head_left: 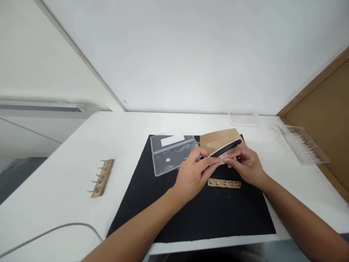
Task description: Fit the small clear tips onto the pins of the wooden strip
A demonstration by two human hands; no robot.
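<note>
Above the black mat, a long black-and-white nail file slants up to the right from between the fingers of my left hand, which is closed on it. My right hand is closed in a pinch, its fingertips meeting those of my left hand around a small clear false nail tip, mostly covered by fingers. Just below the hands lies a wooden strip with several small metal clips in a row. Behind my left hand an open clear plastic case holds several loose clear nail tips.
The black mat covers the front middle of the white table. A brown paper sheet is behind the hands. Another strip with clips lies left, near a cable. Clear plastic packaging sits right, beside a brown board.
</note>
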